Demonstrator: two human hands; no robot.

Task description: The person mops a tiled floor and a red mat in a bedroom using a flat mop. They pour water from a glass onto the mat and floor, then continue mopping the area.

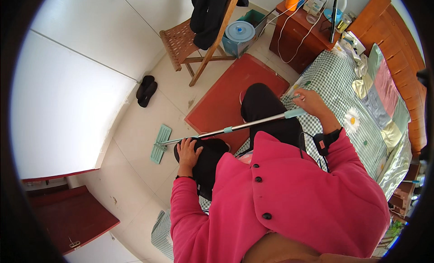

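A flat mop with a silver pole [244, 126] and pale green fittings lies slantwise across my black-trousered legs. Its green mop head [161, 144], with no pad visible, reaches the tiled floor at the left. My right hand [311, 104] is closed at the upper end of the pole, by the pale green grip. A small greyish-green bit shows at its fingertips, too small to name. Fingers spread, my left hand [188, 155] rests flat on my left knee, just beside the lower pole.
I sit on a bed with a green checked sheet [325, 77]. Ahead lie a red mat [239, 93], a wooden folding chair [178, 41] with dark clothing, and a lidded bucket [240, 31]. Black slippers [146, 91] lie by white cabinets [68, 104]. A cluttered nightstand [294, 41] trails white cables.
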